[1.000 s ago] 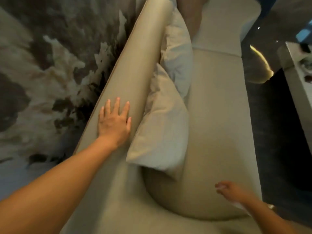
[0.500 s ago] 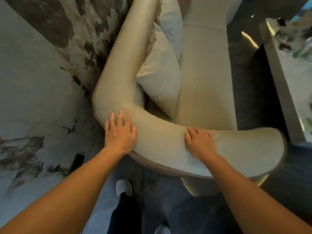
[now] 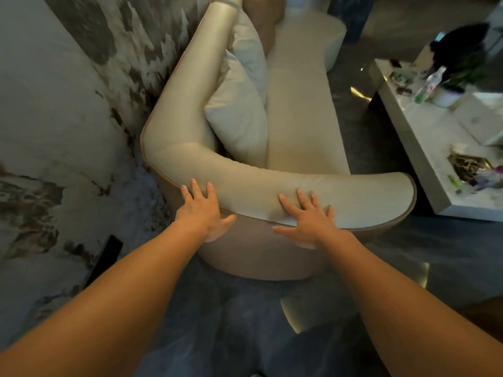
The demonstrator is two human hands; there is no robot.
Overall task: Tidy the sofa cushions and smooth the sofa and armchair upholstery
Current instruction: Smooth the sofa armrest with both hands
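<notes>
A cream sofa (image 3: 299, 110) with a curved padded backrest and armrest (image 3: 362, 191) fills the middle of the view. Two pale grey cushions lean against its backrest: a near cushion (image 3: 239, 118) and a far cushion (image 3: 250, 50), with a brown cushion (image 3: 261, 20) beyond them. My left hand (image 3: 204, 210) lies flat, fingers spread, on the near edge of the armrest. To its right, my right hand (image 3: 307, 216) also rests flat with fingers apart on the armrest's top. Neither hand holds anything.
A marbled grey and white wall (image 3: 68, 104) runs close along the sofa's left side. A white coffee table (image 3: 435, 164) with a bottle (image 3: 427, 84), a potted plant and small items stands to the right. Dark carpet (image 3: 394, 254) lies around the sofa.
The view has pulled back from the sofa's end. My left hand slid off the backrest onto the armrest's outer edge, and my right hand moved onto the armrest, then both shifted toward its near rim.
</notes>
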